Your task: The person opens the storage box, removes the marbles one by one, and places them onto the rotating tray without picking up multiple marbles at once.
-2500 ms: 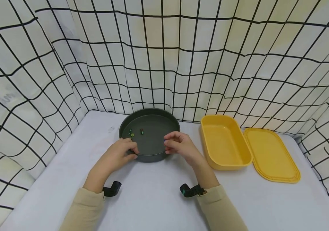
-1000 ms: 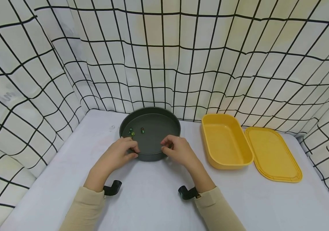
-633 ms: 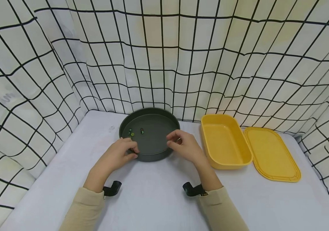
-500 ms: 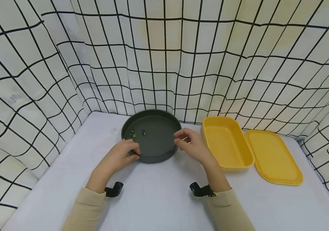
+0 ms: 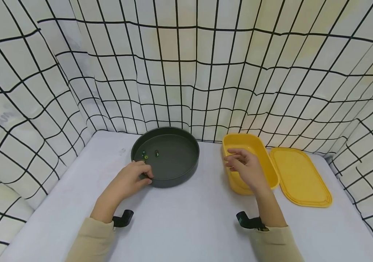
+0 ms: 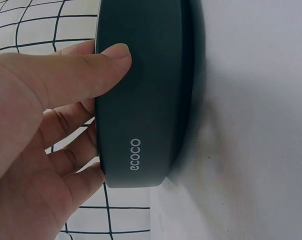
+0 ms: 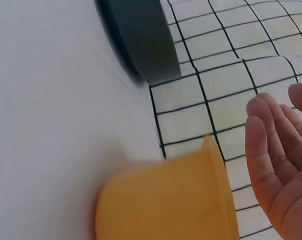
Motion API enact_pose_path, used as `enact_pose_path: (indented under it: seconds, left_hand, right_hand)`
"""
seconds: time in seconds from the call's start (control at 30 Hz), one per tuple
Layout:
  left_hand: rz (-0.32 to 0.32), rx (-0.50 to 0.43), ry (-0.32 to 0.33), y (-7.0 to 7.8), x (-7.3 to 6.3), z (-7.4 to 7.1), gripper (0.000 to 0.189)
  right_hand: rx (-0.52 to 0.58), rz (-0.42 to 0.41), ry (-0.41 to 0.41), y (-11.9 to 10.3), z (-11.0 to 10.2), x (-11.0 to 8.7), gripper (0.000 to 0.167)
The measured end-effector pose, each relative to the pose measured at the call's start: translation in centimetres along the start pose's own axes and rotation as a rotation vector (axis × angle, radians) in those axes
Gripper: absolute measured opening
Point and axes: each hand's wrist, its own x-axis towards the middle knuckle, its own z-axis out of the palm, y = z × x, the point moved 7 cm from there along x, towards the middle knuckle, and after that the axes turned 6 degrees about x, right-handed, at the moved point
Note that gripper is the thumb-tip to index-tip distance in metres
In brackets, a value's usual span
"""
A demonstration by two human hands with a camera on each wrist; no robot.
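Observation:
My left hand [image 5: 130, 179] grips the near left rim of a round dark green pan [image 5: 176, 167]. In the left wrist view its thumb presses the outer wall beside the "ecoco" lettering, and the other fingers reach over the rim. Several tiny bead-like pieces [image 5: 157, 153], green, yellow-green and brownish, lie in the left part of the pan. Over the left side of a yellow rectangular container [image 5: 261, 160] hovers my right hand [image 5: 246, 168], its fingers loosely bent. The right wrist view shows its thumb apart from the fingers, with nothing visible between them.
A flat yellow lid [image 5: 301, 176] lies to the right of the container on the white tabletop [image 5: 186, 225]. White walls with a black grid [image 5: 186, 72] stand behind and on both sides. A small black wrist camera [image 5: 252, 221] sits on each wrist.
Right hand, pinching a tiny dark blue piece in the earliest frame, has moved right from the pan to above the yellow container. That piece is no longer visible. Left hand stays on the rim.

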Motion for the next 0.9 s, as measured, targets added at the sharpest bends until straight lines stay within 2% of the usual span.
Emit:
enact_pose_path:
  seconds: [0.2,0.4,0.6,0.9]
  left_hand:
    - [0.001,-0.004,-0.018,0.0,0.1,0.1,0.02]
    - [0.004,-0.006,-0.014,0.3,0.2,0.0,0.016]
    - [0.006,-0.005,-0.012,0.2,0.2,0.1,0.016]
    - [0.002,-0.014,-0.015,0.2,0.2,0.0,0.016]
  right_hand:
    - [-0.089,-0.015,-0.043,0.3,-2.1,-0.3,0.034]
    - [-0.158,0.007,-0.012,0.4,-4.0,-0.5,0.034]
    - [-0.176,0.041,-0.01,0.4,-4.6,-0.7,0.039]
    - [-0.298,0.08,-0.057,1.4,-5.0,-0.6,0.029]
